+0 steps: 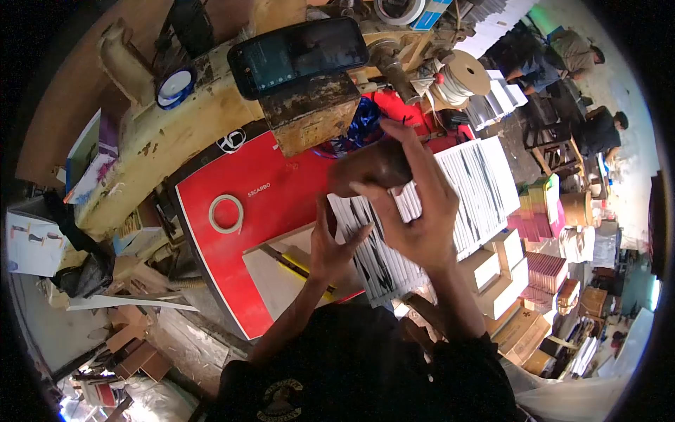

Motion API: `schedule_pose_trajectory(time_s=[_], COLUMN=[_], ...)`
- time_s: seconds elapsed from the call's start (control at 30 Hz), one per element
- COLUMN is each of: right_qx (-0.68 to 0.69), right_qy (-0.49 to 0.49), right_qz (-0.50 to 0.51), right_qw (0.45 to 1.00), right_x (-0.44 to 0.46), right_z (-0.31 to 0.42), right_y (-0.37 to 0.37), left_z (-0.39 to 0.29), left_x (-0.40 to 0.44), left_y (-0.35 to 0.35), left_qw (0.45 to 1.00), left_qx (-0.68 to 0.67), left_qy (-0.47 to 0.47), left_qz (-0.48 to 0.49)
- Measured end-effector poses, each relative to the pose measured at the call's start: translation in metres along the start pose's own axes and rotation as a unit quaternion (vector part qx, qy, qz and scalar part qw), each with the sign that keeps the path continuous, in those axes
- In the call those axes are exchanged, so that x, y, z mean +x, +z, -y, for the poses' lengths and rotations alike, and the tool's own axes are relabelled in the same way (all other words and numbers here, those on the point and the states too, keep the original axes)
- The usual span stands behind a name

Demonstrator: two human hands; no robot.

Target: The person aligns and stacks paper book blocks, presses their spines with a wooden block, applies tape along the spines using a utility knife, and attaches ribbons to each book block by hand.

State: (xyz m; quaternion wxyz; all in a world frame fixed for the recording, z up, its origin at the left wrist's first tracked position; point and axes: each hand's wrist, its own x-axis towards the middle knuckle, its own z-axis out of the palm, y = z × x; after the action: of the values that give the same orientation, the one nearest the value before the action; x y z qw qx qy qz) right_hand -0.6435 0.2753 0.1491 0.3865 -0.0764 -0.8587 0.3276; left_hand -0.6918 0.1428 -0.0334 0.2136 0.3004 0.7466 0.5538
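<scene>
My right hand (422,214) grips a dark brown block (373,169), blurred by motion, between thumb and fingers. Below the block is my left hand (330,246), its thumb and fingers apart and nothing held in it. I cannot tell whether its fingertips touch the block. Beneath both hands lies a row of white paper bundles (472,184) with dark streaks along their edges. A yellow utility knife (290,265) rests on a grey-brown board (264,281) beside my left forearm.
A red sheet (271,218) covers the worktop, with a tape roll (226,214) on it. Ahead, a phone (299,56) leans on a worn wooden block (313,116). A cord spool (464,77) stands at the right. Several cartons (524,330) and two people (562,60) are farther right.
</scene>
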Motion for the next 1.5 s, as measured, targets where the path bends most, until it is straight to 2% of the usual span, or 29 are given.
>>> schedule_pose_trajectory(time_s=[0.07, 0.13, 0.17, 0.2, 0.27, 0.3, 0.33, 0.4, 0.43, 0.47, 0.5, 0.53, 0.6, 0.67, 0.73, 0.77, 0.8, 0.87, 0.9, 0.93, 1.0, 1.03, 1.07, 1.13, 1.23, 1.33, 1.4, 1.47, 1.5], right_qx=[-0.037, 0.007, -0.005, -0.013, 0.015, 0.003, -0.038, 0.024, -0.013, -0.044, -0.027, -0.023, -0.002, -0.007, -0.052, -0.081, -0.045, -0.100, -0.083, -0.093, -0.147, -0.081, -0.131, -0.135, -0.167, -0.165, -0.219, -0.191, -0.160], right_qy=[-0.063, 0.037, 0.187, 0.179, 0.040, 0.041, 0.046, 0.177, 0.113, 0.060, 0.074, 0.070, 0.155, 0.124, 0.112, 0.148, 0.152, 0.108, 0.093, 0.094, 0.192, 0.232, 0.076, 0.169, 0.154, 0.158, 0.055, 0.205, 0.144], right_qz=[0.067, 0.156, 0.256, 0.255, 0.071, 0.078, 0.157, 0.192, 0.123, 0.055, -0.015, -0.014, 0.128, 0.065, 0.037, 0.115, 0.119, 0.057, -0.064, -0.065, 0.102, 0.132, 0.029, -0.091, 0.069, -0.095, -0.013, -0.085, -0.176], right_qw=[0.995, 0.987, 0.948, 0.950, 0.997, 0.996, 0.986, 0.965, 0.986, 0.996, 0.997, 0.997, 0.980, 0.990, 0.992, 0.979, 0.980, 0.988, 0.990, 0.989, 0.965, 0.960, 0.988, 0.972, 0.971, 0.969, 0.974, 0.956, 0.961], right_x=[-0.027, -0.058, -0.038, -0.028, -0.034, -0.040, -0.055, -0.050, -0.043, -0.045, -0.044, -0.044, -0.051, -0.041, -0.046, -0.059, -0.053, -0.049, -0.049, -0.048, -0.050, -0.038, -0.041, -0.038, -0.031, -0.024, -0.034, -0.037, -0.030], right_z=[-0.016, -0.054, -0.034, -0.032, -0.023, -0.031, -0.056, -0.056, -0.061, -0.058, -0.052, -0.062, -0.078, -0.079, -0.095, -0.116, -0.114, -0.126, -0.128, -0.143, -0.158, -0.158, -0.179, -0.204, -0.226, -0.232, -0.262, -0.274, -0.263], right_y=[0.027, 0.058, 0.039, 0.032, 0.024, 0.026, 0.032, 0.017, 0.010, 0.006, 0.003, 0.001, -0.006, -0.026, -0.035, -0.034, -0.044, -0.064, -0.067, -0.075, -0.085, -0.103, -0.110, -0.119, -0.151, -0.160, -0.166, -0.181, -0.174], left_z=[0.012, 0.041, 0.029, 0.020, 0.008, 0.003, -0.002, -0.018, -0.030, -0.039, -0.046, -0.051, -0.055, -0.056, -0.060, -0.060, -0.060, -0.051, -0.053, -0.056, -0.060, -0.062, -0.063, -0.064, -0.063, -0.063, -0.062, -0.058, -0.053], left_x=[-0.002, -0.002, 0.000, 0.008, -0.001, -0.001, -0.002, -0.003, -0.002, -0.001, 0.005, 0.009, 0.005, 0.009, 0.013, 0.009, 0.008, 0.009, 0.007, 0.009, 0.006, 0.009, 0.012, 0.010, 0.011, 0.013, 0.007, 0.011, 0.011], left_y=[0.001, 0.016, 0.013, 0.013, 0.006, 0.007, 0.004, 0.000, -0.001, -0.003, -0.001, 0.002, 0.011, 0.016, 0.018, 0.017, 0.019, 0.022, 0.021, 0.021, 0.020, 0.021, 0.022, 0.022, 0.022, 0.025, 0.020, 0.023, 0.022], left_qw=[0.997, 0.977, 0.974, 0.973, 0.990, 0.986, 0.986, 0.999, 0.993, 0.993, 0.980, 0.960, 0.947, 0.893, 0.901, 0.903, 0.906, 0.896, 0.903, 0.909, 0.906, 0.903, 0.903, 0.906, 0.899, 0.904, 0.903, 0.909, 0.907], left_qx=[-0.048, -0.212, -0.224, -0.230, -0.135, -0.166, -0.163, -0.009, 0.082, 0.085, 0.160, 0.236, 0.283, 0.430, 0.419, 0.416, 0.409, 0.430, 0.416, 0.401, 0.406, 0.410, 0.407, 0.407, 0.418, 0.410, 0.412, 0.398, 0.407], left_qy=[-0.055, -0.024, -0.028, -0.018, -0.022, -0.013, -0.009, 0.011, 0.076, 0.077, 0.115, 0.148, 0.148, 0.127, 0.116, 0.108, 0.112, 0.108, 0.109, 0.111, 0.118, 0.125, 0.132, 0.115, 0.124, 0.118, 0.117, 0.117, 0.110], left_qz=[0.028, 0.001, 0.000, -0.002, -0.020, -0.026, -0.023, -0.031, -0.040, -0.039, -0.022, -0.002, -0.019, 0.029, 0.008, 0.010, 0.018, 0.028, 0.028, 0.020, 0.033, 0.030, 0.031, 0.030, 0.035, 0.032, 0.042, 0.032, 0.017])
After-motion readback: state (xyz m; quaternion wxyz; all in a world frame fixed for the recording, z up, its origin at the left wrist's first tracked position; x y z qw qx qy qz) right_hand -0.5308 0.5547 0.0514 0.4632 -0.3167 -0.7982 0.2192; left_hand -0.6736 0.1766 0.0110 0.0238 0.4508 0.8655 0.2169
